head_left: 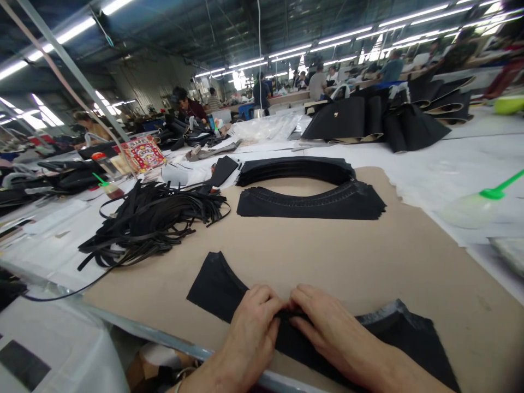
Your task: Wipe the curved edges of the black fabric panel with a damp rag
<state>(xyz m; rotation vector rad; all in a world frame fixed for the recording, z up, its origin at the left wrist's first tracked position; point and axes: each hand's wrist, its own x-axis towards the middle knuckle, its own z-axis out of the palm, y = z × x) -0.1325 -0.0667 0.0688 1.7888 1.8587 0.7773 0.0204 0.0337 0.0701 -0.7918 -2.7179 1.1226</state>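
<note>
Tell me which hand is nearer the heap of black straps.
Left. The left hand presses the curved black piece on the side toward the heap of black straps; the right hand lies beside it, farther from the heap.

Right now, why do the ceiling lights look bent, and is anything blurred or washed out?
Head view: wide lens bows the ceiling lights and table edges; the tubes glare white; far workers are soft; the green-capped bottle at right is smeared; both hands on the black piece are fairly sharp, with faint shadows.

The left hand [251, 333] and the right hand [323, 322] are laid palm-down side by side. Their fingertips are curled inward and pressed almost together, with both forearms angled in from below.
</note>
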